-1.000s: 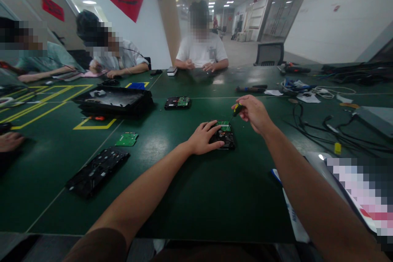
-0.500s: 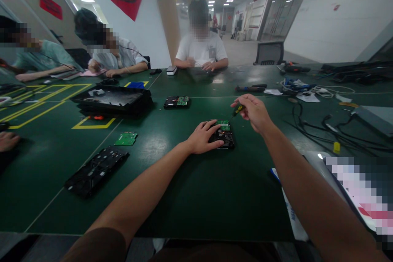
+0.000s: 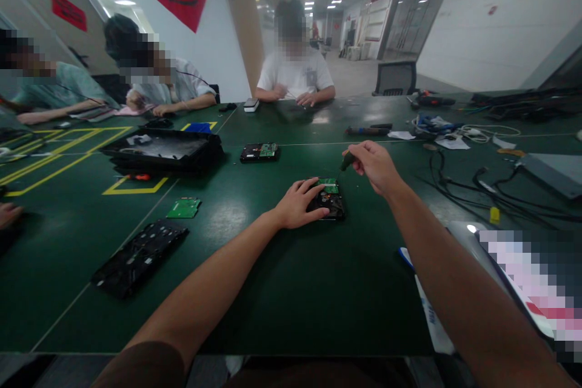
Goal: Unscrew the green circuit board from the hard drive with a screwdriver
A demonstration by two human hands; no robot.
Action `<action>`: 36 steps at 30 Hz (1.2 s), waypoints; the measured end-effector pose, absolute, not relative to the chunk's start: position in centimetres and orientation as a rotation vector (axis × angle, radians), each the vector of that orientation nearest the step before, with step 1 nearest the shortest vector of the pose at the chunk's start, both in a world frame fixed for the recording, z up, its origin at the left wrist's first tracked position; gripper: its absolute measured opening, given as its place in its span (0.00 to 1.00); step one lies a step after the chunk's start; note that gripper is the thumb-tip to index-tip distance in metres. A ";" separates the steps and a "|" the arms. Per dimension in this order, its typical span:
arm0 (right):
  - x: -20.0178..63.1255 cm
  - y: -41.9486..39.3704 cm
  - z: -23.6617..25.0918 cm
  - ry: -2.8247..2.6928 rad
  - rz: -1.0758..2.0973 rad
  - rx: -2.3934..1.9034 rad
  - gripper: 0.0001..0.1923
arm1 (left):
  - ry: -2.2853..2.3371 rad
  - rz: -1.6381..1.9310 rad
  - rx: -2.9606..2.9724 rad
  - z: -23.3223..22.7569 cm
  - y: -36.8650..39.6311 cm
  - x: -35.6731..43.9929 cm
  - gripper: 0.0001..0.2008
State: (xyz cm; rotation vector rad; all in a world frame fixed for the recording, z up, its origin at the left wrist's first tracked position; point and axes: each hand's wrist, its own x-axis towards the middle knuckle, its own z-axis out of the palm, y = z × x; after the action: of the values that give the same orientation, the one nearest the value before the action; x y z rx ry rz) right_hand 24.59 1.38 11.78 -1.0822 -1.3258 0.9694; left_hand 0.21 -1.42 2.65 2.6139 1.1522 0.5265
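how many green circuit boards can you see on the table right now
3: one on the hard drive under the left hand, one on the drive farther back, one loose board at left. More may be hidden.

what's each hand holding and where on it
Right hand grips a screwdriver by its handle; left hand presses on the hard drive's near left edge.
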 end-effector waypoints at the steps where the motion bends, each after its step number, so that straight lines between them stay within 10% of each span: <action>1: 24.5 1.3 11.8 -1.324 0.983 -1.076 0.08 | 1.151 0.528 2.612 2.6 -1.4 0.2 0.42; 36: 24.5 1.4 11.7 -1.402 1.024 -1.086 0.11 | 1.155 0.533 2.619 2.6 -1.3 0.3 0.42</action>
State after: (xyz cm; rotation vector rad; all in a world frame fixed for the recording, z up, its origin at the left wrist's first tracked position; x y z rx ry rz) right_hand 24.47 1.36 11.72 -1.0863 -1.4018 1.0239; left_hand 0.25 -1.34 2.55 2.6193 1.1545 0.5329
